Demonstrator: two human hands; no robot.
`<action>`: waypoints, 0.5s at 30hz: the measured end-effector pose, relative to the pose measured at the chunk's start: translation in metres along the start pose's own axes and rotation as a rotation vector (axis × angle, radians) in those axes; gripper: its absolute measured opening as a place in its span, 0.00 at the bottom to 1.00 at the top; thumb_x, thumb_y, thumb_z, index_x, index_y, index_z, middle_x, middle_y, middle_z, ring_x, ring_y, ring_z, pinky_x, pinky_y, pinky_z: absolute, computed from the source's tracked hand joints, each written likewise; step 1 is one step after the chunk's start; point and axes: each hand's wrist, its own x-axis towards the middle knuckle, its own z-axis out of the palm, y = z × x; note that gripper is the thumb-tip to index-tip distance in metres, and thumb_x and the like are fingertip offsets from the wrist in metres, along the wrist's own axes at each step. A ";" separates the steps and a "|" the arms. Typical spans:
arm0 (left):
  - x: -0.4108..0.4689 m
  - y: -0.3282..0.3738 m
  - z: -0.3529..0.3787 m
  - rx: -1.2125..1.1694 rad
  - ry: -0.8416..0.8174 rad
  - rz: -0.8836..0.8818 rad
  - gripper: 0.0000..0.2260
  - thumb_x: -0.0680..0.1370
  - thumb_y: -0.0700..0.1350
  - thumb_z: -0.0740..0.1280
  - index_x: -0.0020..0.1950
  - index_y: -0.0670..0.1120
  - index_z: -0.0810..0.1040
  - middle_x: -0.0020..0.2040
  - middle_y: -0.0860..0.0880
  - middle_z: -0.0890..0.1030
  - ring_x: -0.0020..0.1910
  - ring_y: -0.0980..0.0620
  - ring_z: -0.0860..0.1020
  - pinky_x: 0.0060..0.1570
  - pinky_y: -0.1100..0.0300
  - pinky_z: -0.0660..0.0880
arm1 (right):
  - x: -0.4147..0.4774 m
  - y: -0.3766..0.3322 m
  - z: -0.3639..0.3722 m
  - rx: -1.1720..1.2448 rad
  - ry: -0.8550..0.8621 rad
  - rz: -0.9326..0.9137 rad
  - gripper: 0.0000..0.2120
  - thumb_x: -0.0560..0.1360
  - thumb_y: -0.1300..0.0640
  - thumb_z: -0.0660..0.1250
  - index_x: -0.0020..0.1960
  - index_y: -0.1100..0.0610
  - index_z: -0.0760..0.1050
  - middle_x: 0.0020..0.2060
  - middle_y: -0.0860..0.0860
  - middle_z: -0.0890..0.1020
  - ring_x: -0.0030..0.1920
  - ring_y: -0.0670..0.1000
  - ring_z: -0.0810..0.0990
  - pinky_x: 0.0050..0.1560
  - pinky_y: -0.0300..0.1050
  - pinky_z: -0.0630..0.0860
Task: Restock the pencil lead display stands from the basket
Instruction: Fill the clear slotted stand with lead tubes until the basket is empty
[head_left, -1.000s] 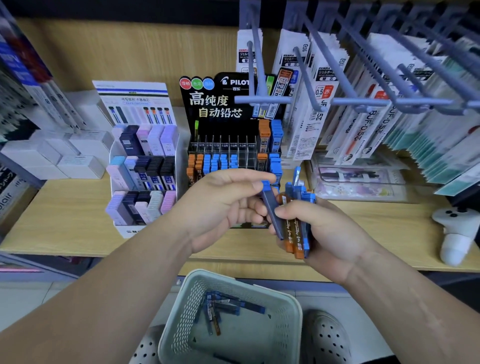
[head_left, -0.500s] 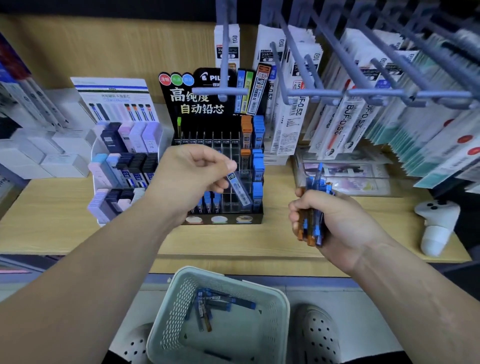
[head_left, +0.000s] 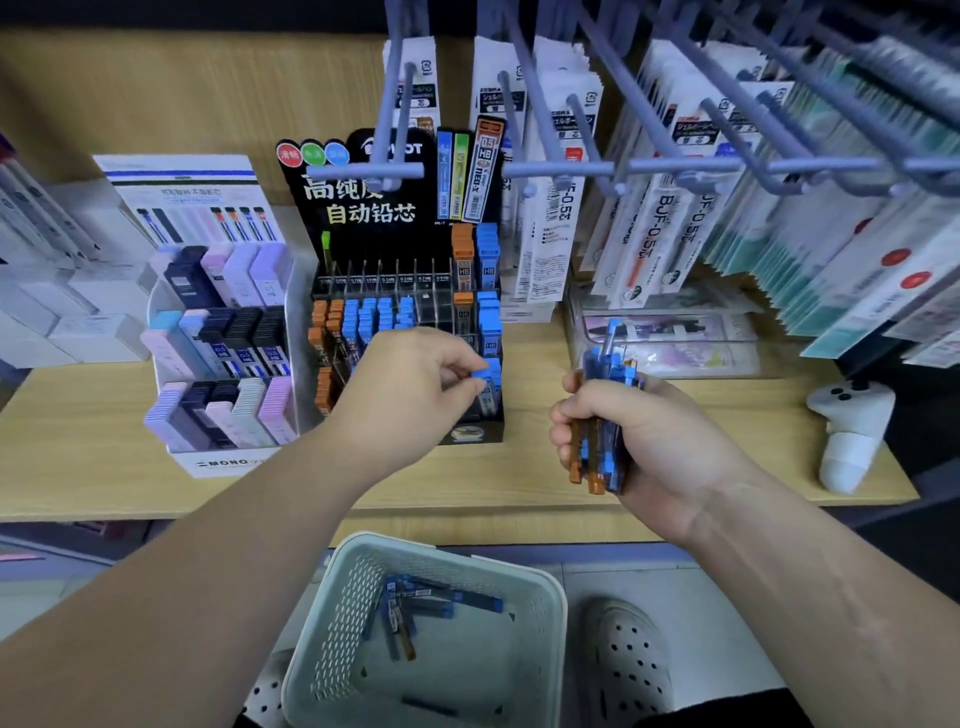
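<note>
A black tiered lead display stand (head_left: 405, 218) sits on the wooden shelf, its slots holding orange and blue lead cases. My left hand (head_left: 415, 384) pinches the blue cap of one lead case (head_left: 485, 387) that stands in the front-right slot of the stand. My right hand (head_left: 639, 441) grips a bundle of blue and orange lead cases (head_left: 602, 415), held upright to the right of the stand. Below the shelf, a pale green basket (head_left: 332, 613) holds several more lead cases (head_left: 415, 608).
A white stand of pastel lead boxes (head_left: 218, 358) stands left of the black one. Metal hooks with hanging refill packs (head_left: 675, 171) jut out overhead at the right. A white controller (head_left: 847, 431) lies at the shelf's right end. A white shoe (head_left: 628, 660) is beside the basket.
My left hand took one blue case from the bundle, carried it to the stand and lowered it into the front-right slot. My right hand stayed put with the bundle.
</note>
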 end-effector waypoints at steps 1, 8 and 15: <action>0.001 -0.001 0.003 0.034 -0.006 0.042 0.04 0.74 0.40 0.75 0.47 0.46 0.86 0.39 0.59 0.79 0.37 0.65 0.79 0.41 0.76 0.73 | -0.001 -0.001 0.000 0.014 -0.020 0.007 0.09 0.73 0.70 0.66 0.48 0.59 0.75 0.34 0.55 0.78 0.33 0.51 0.77 0.32 0.42 0.75; 0.005 -0.007 0.022 0.155 -0.045 0.210 0.04 0.70 0.38 0.77 0.39 0.45 0.85 0.37 0.55 0.76 0.35 0.57 0.75 0.39 0.56 0.78 | -0.004 -0.001 0.000 0.038 -0.076 0.030 0.07 0.75 0.69 0.67 0.51 0.62 0.80 0.37 0.57 0.83 0.35 0.52 0.83 0.35 0.43 0.80; 0.007 -0.005 0.020 0.232 -0.038 0.175 0.06 0.71 0.39 0.75 0.44 0.47 0.82 0.38 0.56 0.74 0.39 0.52 0.75 0.42 0.53 0.77 | -0.003 0.000 -0.001 -0.012 -0.073 0.046 0.08 0.74 0.67 0.69 0.53 0.61 0.82 0.40 0.57 0.85 0.37 0.52 0.84 0.37 0.44 0.81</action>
